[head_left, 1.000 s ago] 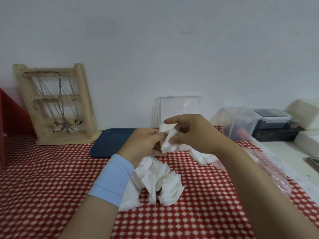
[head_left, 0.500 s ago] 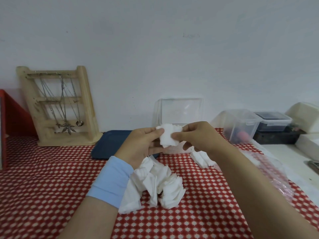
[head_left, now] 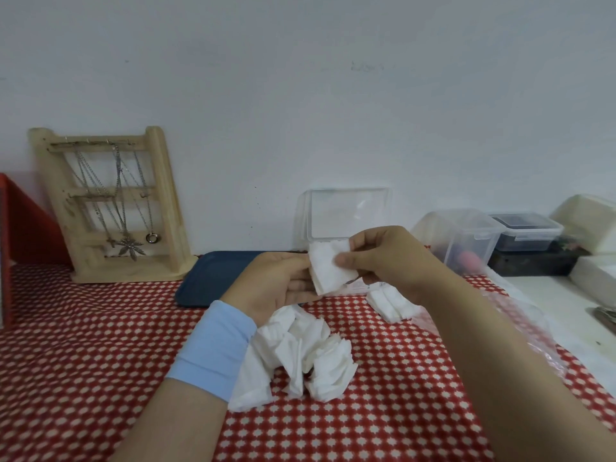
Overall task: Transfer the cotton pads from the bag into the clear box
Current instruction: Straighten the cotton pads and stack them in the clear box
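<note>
Both hands hold a small stack of white cotton pads (head_left: 328, 268) in the air at the centre. My left hand (head_left: 276, 283) grips the stack's left edge and my right hand (head_left: 386, 258) pinches its right side with thumb and fingers. Just behind them the clear box (head_left: 346, 211) stands with its lid raised against the wall; its base is mostly hidden by my hands. A loose heap of crumpled pads (head_left: 300, 355) lies on the red checked cloth below my left wrist. Another small stack of pads (head_left: 390, 305) lies under my right hand. The clear plastic bag (head_left: 530, 328) lies crumpled beside my right forearm.
A wooden jewellery stand (head_left: 110, 208) with necklaces leans at the back left, a red object (head_left: 23, 228) beside it. A dark blue tray (head_left: 213, 278) lies behind my left hand. Clear containers (head_left: 466, 238), a dark-filled tub (head_left: 526, 230) and white boxes (head_left: 586, 218) crowd the back right.
The crumpled pad between my hands has been straightened into a flat stack and lifted slightly in front of the clear box. The heap on the cloth has stayed where it was.
</note>
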Action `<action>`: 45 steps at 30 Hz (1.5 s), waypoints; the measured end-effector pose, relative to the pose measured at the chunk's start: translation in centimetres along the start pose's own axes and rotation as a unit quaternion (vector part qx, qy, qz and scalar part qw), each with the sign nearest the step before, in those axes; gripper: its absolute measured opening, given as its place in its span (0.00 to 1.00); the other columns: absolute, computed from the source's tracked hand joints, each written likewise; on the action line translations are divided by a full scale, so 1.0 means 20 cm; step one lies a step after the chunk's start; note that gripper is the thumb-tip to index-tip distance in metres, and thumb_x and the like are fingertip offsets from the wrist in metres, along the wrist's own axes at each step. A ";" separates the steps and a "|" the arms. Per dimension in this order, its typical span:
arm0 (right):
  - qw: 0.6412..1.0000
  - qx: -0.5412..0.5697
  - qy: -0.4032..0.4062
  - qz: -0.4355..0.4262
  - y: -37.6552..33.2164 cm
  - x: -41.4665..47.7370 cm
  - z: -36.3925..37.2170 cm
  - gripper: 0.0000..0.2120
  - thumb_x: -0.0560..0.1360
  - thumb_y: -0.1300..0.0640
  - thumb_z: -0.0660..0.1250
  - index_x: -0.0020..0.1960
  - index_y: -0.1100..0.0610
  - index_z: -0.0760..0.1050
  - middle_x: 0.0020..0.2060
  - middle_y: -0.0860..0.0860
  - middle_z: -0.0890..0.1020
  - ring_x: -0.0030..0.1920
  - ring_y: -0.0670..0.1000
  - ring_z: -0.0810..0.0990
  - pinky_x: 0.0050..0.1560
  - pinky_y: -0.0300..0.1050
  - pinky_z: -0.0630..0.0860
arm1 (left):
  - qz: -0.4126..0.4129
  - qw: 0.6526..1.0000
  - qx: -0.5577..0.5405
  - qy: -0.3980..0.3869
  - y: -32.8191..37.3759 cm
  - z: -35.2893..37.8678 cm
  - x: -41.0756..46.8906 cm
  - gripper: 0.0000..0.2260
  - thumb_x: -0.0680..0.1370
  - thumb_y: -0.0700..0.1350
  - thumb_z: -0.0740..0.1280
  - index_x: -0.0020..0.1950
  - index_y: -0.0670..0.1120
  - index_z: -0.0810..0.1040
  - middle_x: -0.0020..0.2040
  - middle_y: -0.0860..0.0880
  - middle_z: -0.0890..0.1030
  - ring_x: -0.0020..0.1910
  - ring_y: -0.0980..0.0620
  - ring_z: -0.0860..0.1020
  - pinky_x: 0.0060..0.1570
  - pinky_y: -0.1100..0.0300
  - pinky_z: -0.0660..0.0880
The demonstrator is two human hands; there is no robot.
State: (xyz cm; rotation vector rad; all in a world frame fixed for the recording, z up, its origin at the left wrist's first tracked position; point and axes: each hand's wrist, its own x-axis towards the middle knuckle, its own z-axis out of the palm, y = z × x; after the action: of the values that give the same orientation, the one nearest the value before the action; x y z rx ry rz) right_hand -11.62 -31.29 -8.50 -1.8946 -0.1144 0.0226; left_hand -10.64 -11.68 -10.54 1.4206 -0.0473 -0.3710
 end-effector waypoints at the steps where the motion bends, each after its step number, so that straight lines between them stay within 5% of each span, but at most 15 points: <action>1: 1.000 -0.012 0.002 0.003 0.00 0.00 0.01 0.05 0.72 0.63 0.77 0.40 0.59 0.82 0.31 0.51 0.84 0.29 0.45 0.80 0.36 0.41 0.77 | 0.000 1.000 -0.002 -0.012 0.00 0.01 -0.01 0.11 0.81 0.42 0.68 0.58 0.36 0.82 0.50 0.38 0.87 0.48 0.44 0.87 0.42 0.58 0.83; 8: 0.998 -0.048 0.027 0.011 -0.01 0.00 0.03 0.09 0.69 0.63 0.80 0.46 0.60 0.83 0.34 0.50 0.86 0.31 0.46 0.84 0.33 0.37 0.77 | -0.004 1.000 -0.002 -0.021 0.01 0.01 0.00 0.17 0.83 0.48 0.65 0.63 0.37 0.80 0.52 0.38 0.86 0.52 0.42 0.86 0.48 0.54 0.84; 11: 0.998 -0.056 0.006 0.028 0.00 0.00 0.02 0.11 0.70 0.59 0.79 0.51 0.55 0.82 0.38 0.48 0.87 0.33 0.47 0.85 0.28 0.32 0.72 | 0.000 0.999 0.016 -0.040 0.02 0.01 -0.01 0.22 0.76 0.54 0.70 0.61 0.39 0.81 0.52 0.40 0.87 0.52 0.44 0.86 0.51 0.53 0.83; 16: 0.989 -0.136 0.002 0.058 0.04 0.02 -0.06 0.10 0.75 0.46 0.74 0.51 0.51 0.83 0.40 0.45 0.87 0.36 0.46 0.86 0.40 0.42 0.75 | 0.045 0.993 0.112 0.004 -0.02 0.00 0.00 0.12 0.76 0.33 0.73 0.57 0.43 0.82 0.51 0.45 0.88 0.51 0.47 0.86 0.55 0.51 0.82; 18: 0.959 -0.265 0.065 0.078 0.10 0.05 -0.12 0.10 0.77 0.47 0.70 0.48 0.53 0.84 0.39 0.47 0.87 0.38 0.50 0.86 0.44 0.46 0.80 | 0.051 0.992 0.111 0.034 -0.02 0.00 0.01 0.10 0.75 0.32 0.73 0.54 0.44 0.83 0.50 0.46 0.88 0.49 0.48 0.87 0.50 0.56 0.83; 21: 0.848 -0.502 0.086 0.149 0.19 0.08 -0.13 0.10 0.77 0.51 0.70 0.54 0.55 0.81 0.43 0.48 0.83 0.45 0.52 0.83 0.47 0.47 0.79 | 0.057 0.991 0.106 0.049 -0.02 0.00 0.02 0.08 0.76 0.33 0.73 0.50 0.46 0.83 0.49 0.46 0.88 0.47 0.49 0.87 0.48 0.57 0.83; 27: 0.764 -0.619 0.029 0.180 0.25 0.07 -0.03 0.30 0.70 0.32 0.70 0.65 0.49 0.72 0.57 0.47 0.82 0.58 0.53 0.80 0.67 0.56 0.67 | 0.063 0.988 0.130 0.050 -0.02 0.03 0.00 0.08 0.76 0.33 0.72 0.50 0.45 0.83 0.48 0.46 0.88 0.47 0.48 0.87 0.48 0.57 0.84; 32: 0.765 -0.624 0.045 0.154 0.22 0.06 -0.01 0.17 0.78 0.44 0.66 0.63 0.50 0.75 0.55 0.48 0.83 0.57 0.53 0.80 0.69 0.57 0.65 | 0.068 0.985 0.144 0.071 -0.02 0.02 0.01 0.09 0.76 0.33 0.72 0.47 0.47 0.82 0.46 0.48 0.87 0.43 0.52 0.87 0.40 0.62 0.83; 37: 0.832 -0.550 0.044 0.062 0.14 0.05 0.03 0.12 0.74 0.47 0.71 0.53 0.53 0.81 0.43 0.47 0.83 0.44 0.49 0.82 0.53 0.48 0.81 | 0.097 0.973 0.172 0.116 -0.01 -0.01 0.03 0.10 0.76 0.32 0.72 0.46 0.48 0.82 0.45 0.49 0.86 0.47 0.51 0.86 0.47 0.55 0.84; 41: 0.883 -0.446 -0.096 0.112 0.15 0.05 0.12 0.20 0.76 0.38 0.69 0.55 0.54 0.82 0.52 0.50 0.83 0.52 0.51 0.80 0.59 0.47 0.76 | 0.108 0.970 0.176 0.128 0.00 -0.04 0.03 0.12 0.75 0.32 0.72 0.43 0.50 0.82 0.44 0.50 0.87 0.47 0.49 0.86 0.50 0.52 0.84; 45: 0.903 -0.417 -0.064 0.082 0.19 0.07 0.07 0.13 0.76 0.50 0.73 0.58 0.54 0.82 0.55 0.49 0.83 0.52 0.49 0.80 0.58 0.44 0.77 | 0.104 0.973 0.167 0.121 -0.01 -0.05 0.03 0.12 0.75 0.32 0.72 0.43 0.50 0.82 0.46 0.48 0.87 0.48 0.48 0.86 0.52 0.50 0.84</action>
State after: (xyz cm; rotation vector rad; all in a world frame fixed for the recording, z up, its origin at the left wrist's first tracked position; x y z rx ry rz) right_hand -10.07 -31.14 -12.54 -2.7609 -0.0531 0.2476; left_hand -9.81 -10.91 -11.05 1.7669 -0.0607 -0.0123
